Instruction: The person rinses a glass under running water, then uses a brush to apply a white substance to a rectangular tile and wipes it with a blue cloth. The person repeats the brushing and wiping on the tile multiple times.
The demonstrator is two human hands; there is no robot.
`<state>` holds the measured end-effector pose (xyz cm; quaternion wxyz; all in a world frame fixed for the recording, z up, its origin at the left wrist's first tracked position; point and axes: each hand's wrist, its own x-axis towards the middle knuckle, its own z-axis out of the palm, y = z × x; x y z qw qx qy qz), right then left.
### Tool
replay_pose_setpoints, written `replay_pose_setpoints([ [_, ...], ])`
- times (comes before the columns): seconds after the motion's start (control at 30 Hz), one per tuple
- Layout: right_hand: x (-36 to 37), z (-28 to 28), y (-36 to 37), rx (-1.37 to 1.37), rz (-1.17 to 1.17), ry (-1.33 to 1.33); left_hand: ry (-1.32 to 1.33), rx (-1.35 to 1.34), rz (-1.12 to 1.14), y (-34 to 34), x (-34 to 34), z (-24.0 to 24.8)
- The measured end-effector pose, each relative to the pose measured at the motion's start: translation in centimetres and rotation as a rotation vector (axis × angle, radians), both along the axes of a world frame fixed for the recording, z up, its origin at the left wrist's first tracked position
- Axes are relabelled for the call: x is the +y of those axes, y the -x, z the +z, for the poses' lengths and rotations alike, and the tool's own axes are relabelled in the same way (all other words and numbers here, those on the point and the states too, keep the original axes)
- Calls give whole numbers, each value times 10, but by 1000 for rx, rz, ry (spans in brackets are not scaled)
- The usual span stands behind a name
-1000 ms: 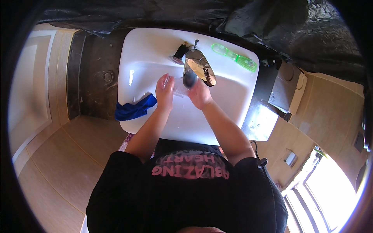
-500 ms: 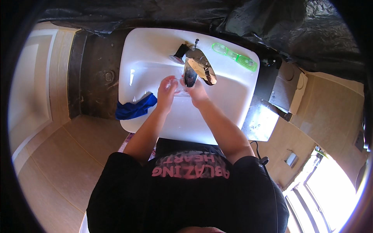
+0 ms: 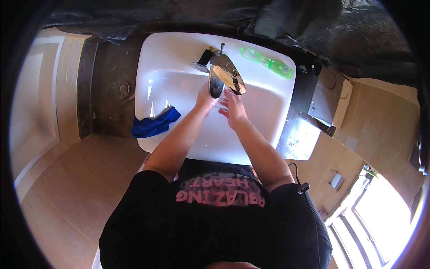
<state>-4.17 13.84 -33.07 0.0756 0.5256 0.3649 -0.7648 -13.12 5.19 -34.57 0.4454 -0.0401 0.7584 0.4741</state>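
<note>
Under the faucet [image 3: 227,76], my two hands are close together over the white washbasin. My left hand [image 3: 206,99] is partly hidden behind the spout, with its visible part curled beside something clear and shiny [image 3: 220,103]. Whether that is a see-through object or water, I cannot make out. My right hand [image 3: 234,108] is just to the right, its fingers apart and bent toward the left hand and the clear thing. A blue cloth [image 3: 156,123] hangs over the basin's left front rim. On the back right ledge lies a translucent green brush-like item [image 3: 268,62].
The white washbasin [image 3: 210,143] stands against my front. A dark upright fitting with a clear disc [image 3: 201,63] is left of the faucet. Black plastic sheeting [image 3: 188,18] covers the wall behind. At right are a dark box [image 3: 324,96] and a shiny panel [image 3: 299,139].
My left hand has moved right and in behind the spout. My right hand has turned and shifted slightly right, with its fingers now spread into view. The view has shifted a little.
</note>
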Motion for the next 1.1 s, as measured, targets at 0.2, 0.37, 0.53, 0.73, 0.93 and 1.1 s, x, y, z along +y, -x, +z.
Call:
replay_pose_setpoints([
  [0.2,5,-5,33,23,83,344,-51,723,-220,-7,-59,-25],
  [0.37,-17,-41,51,379,24,299,40,712,-225,-2,-78,29],
  [0.53,-25,-20,36,301,185,144,245,556,-467,6,-75,60],
  [0.73,-20,-14,8,106,185,205,359,333,-722,4,-56,89],
  [0.93,-10,22,-24,95,217,-199,96,-648,4,-13,-87,54],
  [1.1,-9,57,-36,315,455,-1265,-29,-770,321,-33,-92,59],
])
